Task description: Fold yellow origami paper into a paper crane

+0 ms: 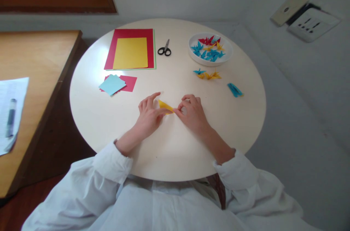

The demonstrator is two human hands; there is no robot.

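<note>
A small folded piece of yellow paper (164, 105) is between my hands, just above the middle of the round white table (175, 151). My left hand (150, 112) pinches its near edge between thumb and fingers, with the index finger stretched out beyond it. At the paper's right tip, my right hand (193, 112) closes thumb and index finger on it, the other fingers curled. Part of the paper is hidden behind the left thumb. Beyond my right hand lie yellow paper cranes (212, 75) and a blue paper crane (199, 71).
A white dish (210, 62) holds several red, yellow and blue cranes. Black-handled scissors (164, 49) lie beside stacked yellow sheets (130, 53) and red sheets (109, 61). Light-blue squares (112, 84) overlap red paper (131, 83). Folded blue strips (234, 90) rest at right. A wooden desk (35, 56) stands left.
</note>
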